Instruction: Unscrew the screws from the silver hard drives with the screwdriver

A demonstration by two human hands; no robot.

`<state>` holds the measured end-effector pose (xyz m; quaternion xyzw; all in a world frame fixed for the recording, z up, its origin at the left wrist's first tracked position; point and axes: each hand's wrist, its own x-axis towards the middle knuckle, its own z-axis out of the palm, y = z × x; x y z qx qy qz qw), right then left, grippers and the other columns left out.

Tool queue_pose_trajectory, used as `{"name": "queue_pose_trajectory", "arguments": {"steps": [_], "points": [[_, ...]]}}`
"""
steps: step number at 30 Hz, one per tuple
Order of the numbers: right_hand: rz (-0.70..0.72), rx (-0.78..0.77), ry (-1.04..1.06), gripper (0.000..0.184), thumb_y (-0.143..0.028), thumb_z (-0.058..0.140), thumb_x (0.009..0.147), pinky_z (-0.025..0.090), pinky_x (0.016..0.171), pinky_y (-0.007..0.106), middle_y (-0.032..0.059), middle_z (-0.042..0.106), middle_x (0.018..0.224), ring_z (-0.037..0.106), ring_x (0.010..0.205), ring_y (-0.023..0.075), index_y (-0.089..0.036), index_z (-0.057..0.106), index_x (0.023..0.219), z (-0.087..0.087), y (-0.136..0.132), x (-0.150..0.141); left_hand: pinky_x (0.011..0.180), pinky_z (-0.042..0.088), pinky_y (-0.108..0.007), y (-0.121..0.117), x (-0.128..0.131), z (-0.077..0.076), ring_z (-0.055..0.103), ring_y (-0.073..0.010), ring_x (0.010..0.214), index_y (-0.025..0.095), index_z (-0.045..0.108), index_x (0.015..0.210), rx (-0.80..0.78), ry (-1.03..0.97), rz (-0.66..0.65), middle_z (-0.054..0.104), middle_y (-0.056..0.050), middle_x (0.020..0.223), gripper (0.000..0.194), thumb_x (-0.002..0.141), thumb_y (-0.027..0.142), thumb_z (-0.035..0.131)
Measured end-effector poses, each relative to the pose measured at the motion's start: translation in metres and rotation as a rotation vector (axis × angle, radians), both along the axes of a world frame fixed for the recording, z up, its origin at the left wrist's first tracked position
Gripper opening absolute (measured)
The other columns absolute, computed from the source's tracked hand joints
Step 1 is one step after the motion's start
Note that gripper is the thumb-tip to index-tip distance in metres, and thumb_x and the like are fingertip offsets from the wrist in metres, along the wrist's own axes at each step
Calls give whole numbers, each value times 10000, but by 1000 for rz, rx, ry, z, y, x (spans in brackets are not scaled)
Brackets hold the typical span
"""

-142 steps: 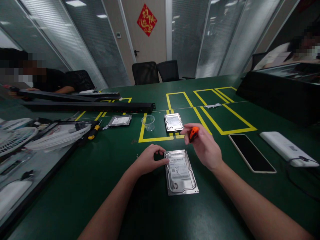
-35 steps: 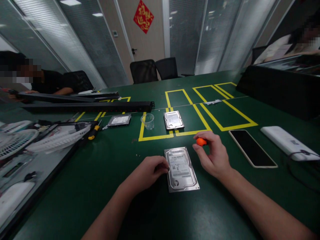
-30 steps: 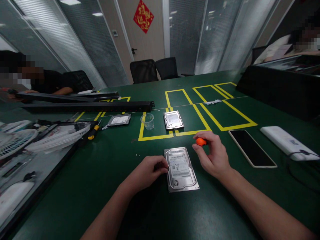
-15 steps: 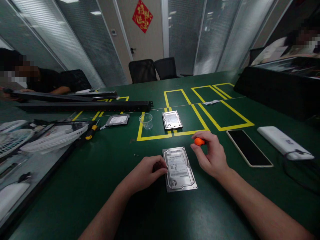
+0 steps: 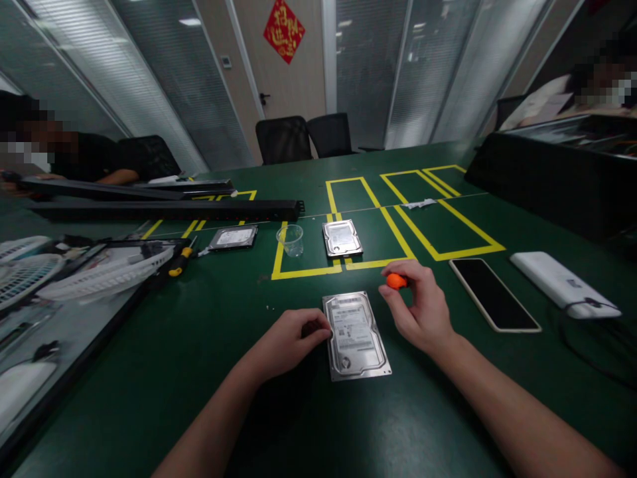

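Note:
A silver hard drive (image 5: pixel 354 338) lies label up on the green table in front of me. At its left edge, my left hand (image 5: pixel 298 338) is closed, thumb and forefinger pinched against the rim. Whether anything small sits between those fingertips I cannot make out. To the right, my right hand (image 5: pixel 423 302) is curled round an orange rounded object (image 5: pixel 397 281); the rest of that object is hidden by the hand. A second hard drive (image 5: pixel 342 239) rests farther back, beside a clear plastic cup (image 5: pixel 293 242).
Phone (image 5: pixel 494 294) and white power bank (image 5: pixel 565 282) with cable lie right. Left are another drive (image 5: pixel 233 238), a yellow-black screwdriver (image 5: pixel 180 262), white baskets (image 5: pixel 107 272) and long black bars (image 5: pixel 164 211). A black case (image 5: pixel 547 172) stands back right. Two people sit across.
Both hands keep nearly the same place and grip. The whole view has shifted very slightly; the drives and the cup stay put on the table.

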<state>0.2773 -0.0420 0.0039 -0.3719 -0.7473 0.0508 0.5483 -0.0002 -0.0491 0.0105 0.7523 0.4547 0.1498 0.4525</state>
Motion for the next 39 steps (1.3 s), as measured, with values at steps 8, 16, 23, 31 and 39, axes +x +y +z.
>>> {"name": "queue_pose_trajectory", "arguments": {"steps": [8,16,23,31,39], "points": [[8,9,8,344,-125,673,962,567,831,434,98,665,1089,673,985,256,-254,534,1249,1,1,0,787,514,-311,1,-1,1,709,-210,935,220,734,1052,-33,0,-1,780,-23,1040,144,1024,287,610],[11,20,4,344,-120,674,960,559,833,416,93,664,1080,670,983,251,-245,535,1249,0,3,0,801,516,-290,0,0,2,706,-193,929,207,722,1039,-31,-17,-17,777,-15,1032,108,1016,242,623],[20,20,12,334,-112,662,963,549,820,402,81,656,1049,663,971,246,-249,534,1239,1,2,-1,770,503,-280,-1,-1,-1,690,-179,891,209,713,1029,41,-14,-45,758,-6,1003,93,1024,235,625],[28,12,19,341,-110,673,957,543,831,394,89,661,1073,664,984,243,-241,536,1240,0,2,-1,757,490,-274,-2,-1,-2,674,-168,867,204,701,1029,88,-23,-66,743,-9,995,86,1026,201,614],[13,18,14,353,-110,679,949,544,824,387,81,667,1072,674,973,244,-250,539,1241,1,2,0,787,501,-278,-1,-4,-6,680,-173,910,212,705,1034,91,-45,-81,747,-11,1032,97,1017,170,619]]}}
